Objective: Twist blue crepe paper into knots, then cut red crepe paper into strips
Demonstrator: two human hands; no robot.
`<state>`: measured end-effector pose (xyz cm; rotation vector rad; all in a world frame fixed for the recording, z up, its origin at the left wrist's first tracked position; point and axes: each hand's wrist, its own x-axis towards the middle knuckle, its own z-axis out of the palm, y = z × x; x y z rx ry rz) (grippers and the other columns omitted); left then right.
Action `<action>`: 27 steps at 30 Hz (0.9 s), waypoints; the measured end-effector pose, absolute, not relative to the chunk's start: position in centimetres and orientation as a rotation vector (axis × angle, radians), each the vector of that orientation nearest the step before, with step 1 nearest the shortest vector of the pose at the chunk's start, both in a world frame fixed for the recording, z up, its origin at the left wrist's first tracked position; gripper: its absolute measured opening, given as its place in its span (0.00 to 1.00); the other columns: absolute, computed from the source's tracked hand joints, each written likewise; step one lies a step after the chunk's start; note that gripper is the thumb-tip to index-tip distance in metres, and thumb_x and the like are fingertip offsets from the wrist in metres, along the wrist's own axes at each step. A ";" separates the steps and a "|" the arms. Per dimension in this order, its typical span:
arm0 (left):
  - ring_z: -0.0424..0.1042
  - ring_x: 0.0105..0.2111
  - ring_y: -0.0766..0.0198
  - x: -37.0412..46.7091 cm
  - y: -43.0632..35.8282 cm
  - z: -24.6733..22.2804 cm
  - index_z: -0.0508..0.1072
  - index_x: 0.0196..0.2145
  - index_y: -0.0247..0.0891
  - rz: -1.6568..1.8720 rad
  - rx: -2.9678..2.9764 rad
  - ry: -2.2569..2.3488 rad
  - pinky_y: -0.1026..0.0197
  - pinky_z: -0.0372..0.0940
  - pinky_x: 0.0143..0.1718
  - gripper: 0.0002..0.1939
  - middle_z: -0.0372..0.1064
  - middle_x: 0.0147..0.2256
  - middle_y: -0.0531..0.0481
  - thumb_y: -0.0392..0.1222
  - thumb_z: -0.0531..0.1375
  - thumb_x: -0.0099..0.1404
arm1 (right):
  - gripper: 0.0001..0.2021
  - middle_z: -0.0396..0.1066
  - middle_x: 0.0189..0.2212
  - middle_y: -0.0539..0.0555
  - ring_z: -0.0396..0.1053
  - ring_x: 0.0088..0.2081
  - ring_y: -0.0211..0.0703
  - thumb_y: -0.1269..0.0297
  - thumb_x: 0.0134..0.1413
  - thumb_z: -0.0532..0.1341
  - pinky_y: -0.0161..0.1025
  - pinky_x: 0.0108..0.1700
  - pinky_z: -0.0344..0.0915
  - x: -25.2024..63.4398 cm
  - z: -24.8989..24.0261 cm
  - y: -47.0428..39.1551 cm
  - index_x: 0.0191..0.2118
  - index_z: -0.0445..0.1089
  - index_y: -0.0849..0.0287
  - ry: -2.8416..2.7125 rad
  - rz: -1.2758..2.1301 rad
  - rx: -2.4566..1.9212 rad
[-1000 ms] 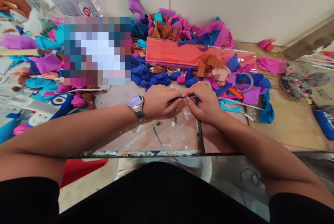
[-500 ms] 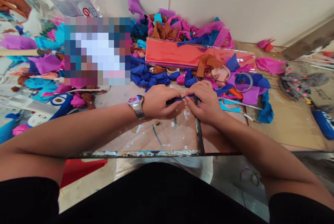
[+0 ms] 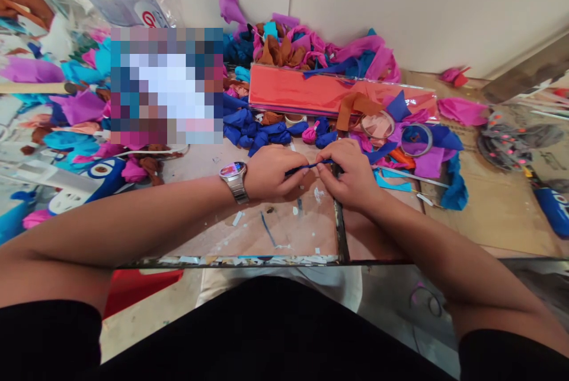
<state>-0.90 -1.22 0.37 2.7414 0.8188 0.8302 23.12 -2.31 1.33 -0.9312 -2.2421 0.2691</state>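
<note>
A narrow dark blue strip (image 3: 316, 164) is being held between the two hands, above the worktable (image 3: 262, 236). One end is being pinched by the left hand (image 3: 276, 172), whose fingers are being curled nearly closed, with the thumb pressed toward the index finger. The other part is being gripped by the right hand (image 3: 349, 173), its thumb and bent fingers being closed on the strip. Only a short stretch is being left exposed in the small gap between the fingertips. A silver watch (image 3: 233, 176) is being worn on the left wrist.

Just beyond the left hand, blue fabric bundles (image 3: 262, 132) are being shown in a cluster, with a pink bundle (image 3: 310, 132) being seen beyond the gap between the hands. Farther beyond both hands, a clear-wrapped red pack (image 3: 302, 90) is being overlapped by a brown strip (image 3: 353, 108) at its near edge. Beyond and to the right of the right hand, two tape rings (image 3: 429, 139) are being surrounded by coloured scraps. Well to the left of the left hand, a blue and white object (image 3: 89, 182) is being partly covered by a pale piece (image 3: 57, 175).
</note>
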 end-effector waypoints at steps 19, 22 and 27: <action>0.73 0.29 0.65 -0.9 -1.1 0.7 0.80 0.41 0.39 0.801 2.456 0.766 0.62 0.59 0.33 0.17 0.79 0.30 0.51 0.48 0.54 0.78 | 0.04 0.82 0.38 0.53 0.77 0.44 0.52 0.64 0.67 0.65 0.54 0.52 0.68 23.2 1.7 -2.4 0.44 0.77 0.51 -2.248 0.225 -0.816; 0.71 0.28 0.66 -0.8 -1.1 0.8 0.79 0.39 0.38 0.782 2.367 0.760 0.63 0.60 0.33 0.17 0.76 0.29 0.52 0.49 0.55 0.78 | 0.04 0.83 0.38 0.52 0.78 0.43 0.51 0.63 0.68 0.65 0.54 0.52 0.68 23.3 1.7 -2.5 0.44 0.78 0.50 -2.243 0.224 -0.829; 0.67 0.27 0.69 -0.5 -1.4 1.5 0.75 0.33 0.35 0.702 1.967 0.739 0.66 0.62 0.31 0.20 0.72 0.27 0.52 0.53 0.56 0.76 | 0.03 0.82 0.36 0.52 0.78 0.40 0.48 0.63 0.69 0.65 0.52 0.51 0.67 23.1 2.1 -2.5 0.43 0.78 0.51 -2.200 0.185 -0.787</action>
